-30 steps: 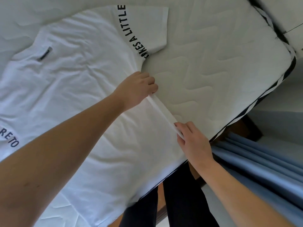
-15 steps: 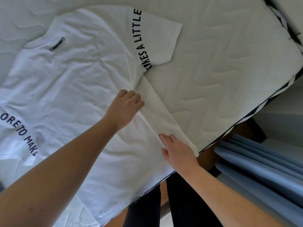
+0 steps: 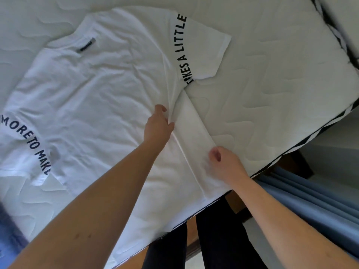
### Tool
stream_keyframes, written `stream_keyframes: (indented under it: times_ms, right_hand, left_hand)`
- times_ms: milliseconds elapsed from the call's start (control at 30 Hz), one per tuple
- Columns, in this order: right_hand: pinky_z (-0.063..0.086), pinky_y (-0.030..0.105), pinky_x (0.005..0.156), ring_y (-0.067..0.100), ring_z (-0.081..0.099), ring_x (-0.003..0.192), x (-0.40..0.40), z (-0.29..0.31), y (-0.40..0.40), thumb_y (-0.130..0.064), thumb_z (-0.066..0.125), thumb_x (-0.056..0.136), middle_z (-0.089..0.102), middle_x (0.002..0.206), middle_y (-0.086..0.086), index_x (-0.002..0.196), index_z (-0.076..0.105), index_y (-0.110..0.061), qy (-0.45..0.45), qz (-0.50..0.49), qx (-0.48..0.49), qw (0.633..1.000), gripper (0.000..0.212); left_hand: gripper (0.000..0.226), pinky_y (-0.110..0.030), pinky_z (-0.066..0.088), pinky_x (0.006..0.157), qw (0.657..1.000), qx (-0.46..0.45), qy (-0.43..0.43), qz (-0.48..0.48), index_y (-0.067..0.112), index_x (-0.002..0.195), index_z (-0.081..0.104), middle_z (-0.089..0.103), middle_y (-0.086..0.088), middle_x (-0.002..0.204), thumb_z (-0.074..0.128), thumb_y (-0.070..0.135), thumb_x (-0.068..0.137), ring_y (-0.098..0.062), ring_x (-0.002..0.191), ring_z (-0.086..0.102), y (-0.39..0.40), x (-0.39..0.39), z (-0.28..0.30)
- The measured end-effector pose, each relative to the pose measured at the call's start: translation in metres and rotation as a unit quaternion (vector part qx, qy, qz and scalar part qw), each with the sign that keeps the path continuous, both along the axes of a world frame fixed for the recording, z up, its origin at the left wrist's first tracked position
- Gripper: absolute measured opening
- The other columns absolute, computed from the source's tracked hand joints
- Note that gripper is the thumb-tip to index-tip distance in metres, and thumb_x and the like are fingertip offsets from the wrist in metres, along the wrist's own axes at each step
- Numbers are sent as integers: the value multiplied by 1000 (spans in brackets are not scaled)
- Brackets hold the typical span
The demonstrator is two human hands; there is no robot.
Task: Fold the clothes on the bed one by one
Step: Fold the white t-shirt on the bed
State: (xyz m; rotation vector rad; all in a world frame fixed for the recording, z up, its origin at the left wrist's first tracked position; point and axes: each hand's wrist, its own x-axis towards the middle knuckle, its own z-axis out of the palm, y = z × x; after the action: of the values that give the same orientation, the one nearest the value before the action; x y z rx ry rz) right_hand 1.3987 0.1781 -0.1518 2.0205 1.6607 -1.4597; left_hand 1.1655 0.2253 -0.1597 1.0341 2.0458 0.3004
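Note:
A white T-shirt (image 3: 93, 105) with black lettering lies flat on the quilted mattress (image 3: 272, 78), its collar label up and both short sleeves spread out. Its right side is turned inward as a narrow folded strip (image 3: 194, 136). My left hand (image 3: 158, 126) pinches a raised crease at the upper end of that strip, just below the right sleeve. My right hand (image 3: 226, 165) has its fingers curled on the strip's lower end, near the hem and the bed's edge.
The mattress edge with black-and-white trim (image 3: 303, 140) runs diagonally at the right. Beyond it hang blue curtains (image 3: 310, 202). My dark trouser legs (image 3: 217, 241) stand against the wooden bed frame. Something blue (image 3: 7, 233) lies at the lower left.
Both hands have carried the shirt's right side edge inward, so a folded strip now lies on the body. The view has shifted, showing more of the left sleeve.

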Motion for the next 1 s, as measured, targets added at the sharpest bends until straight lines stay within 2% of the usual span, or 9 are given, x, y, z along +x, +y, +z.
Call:
stream_keyframes:
  times_ms: [67, 233, 333, 400, 600, 800, 867, 933, 1000]
  right_hand:
    - [42, 25, 66, 17, 62, 85, -6, 4, 20, -32, 53, 96, 66, 90, -5, 95, 60, -27, 0, -31, 21, 999, 9]
    - [44, 43, 100, 23, 60, 100, -49, 8, 106, -36, 59, 93, 65, 108, 6, 120, 60, -16, 135, -208, 37, 968, 33]
    - [44, 37, 75, 16, 48, 72, -83, 12, 157, -34, 57, 94, 52, 78, 2, 83, 56, -19, 204, -264, 3, 943, 19]
    - [45, 27, 67, 13, 50, 64, -101, 14, 182, -30, 63, 94, 54, 72, 1, 74, 54, -17, 259, -364, -28, 894, 26]
    - [54, 25, 66, 11, 70, 80, -132, 13, 217, -30, 71, 89, 73, 105, 1, 115, 64, -17, 351, -524, -98, 769, 30]
    - [58, 26, 75, 13, 71, 90, -140, 23, 231, -15, 67, 90, 73, 108, 1, 124, 62, -13, 389, -534, -46, 749, 35]
    - [57, 21, 71, 10, 71, 87, -144, 31, 231, -14, 63, 92, 73, 106, 2, 124, 62, -10, 400, -492, -16, 773, 33]
    - [55, 24, 83, 10, 69, 98, -152, 38, 227, -13, 60, 93, 72, 113, 2, 124, 61, -9, 414, -430, 28, 802, 31]
    - [49, 18, 88, 3, 66, 103, -161, 46, 219, -21, 63, 91, 73, 106, -13, 116, 63, -19, 407, -338, 72, 845, 25]
  left_hand:
    - [41, -33, 48, 65, 1000, -18, 3, -1, 20, 120, 45, 65, -2, 89, 67, 21, 85, -23, 81, 63, 2, -2, 2]
    - [30, -32, 52, 71, 1000, -21, -15, 8, 21, 116, 52, 64, -1, 94, 61, 34, 91, -21, 82, 63, 11, -19, 10]
    - [26, -30, 50, 77, 999, 24, -35, 25, 22, 119, 56, 64, 3, 98, 53, 33, 95, -19, 91, 62, 20, -34, 16]
    - [29, -30, 48, 85, 998, 54, -32, 18, 21, 125, 55, 65, 2, 108, 51, 28, 97, -18, 100, 62, 29, -44, 17]
    - [47, -36, 31, 114, 992, 76, 57, -79, 18, 147, 40, 43, -3, 149, 46, 27, 101, -21, 136, 41, 83, -76, 0]
    - [51, -32, 29, 114, 990, 75, 61, -104, 17, 149, 38, 39, -4, 153, 49, 27, 100, -21, 138, 38, 170, -109, -6]
    - [43, -34, 34, 112, 998, 49, 11, -48, 23, 143, 43, 46, -1, 147, 45, 28, 101, -21, 133, 44, 202, -116, 1]
    - [19, -34, 41, 102, 995, 44, -80, 43, 33, 117, 52, 55, 1, 120, 43, 28, 101, -21, 111, 50, 229, -119, 7]
    - [19, -34, 44, 102, 967, 43, -202, 151, 20, 111, 54, 56, -4, 113, 44, 34, 103, -20, 102, 51, 248, -124, 12]
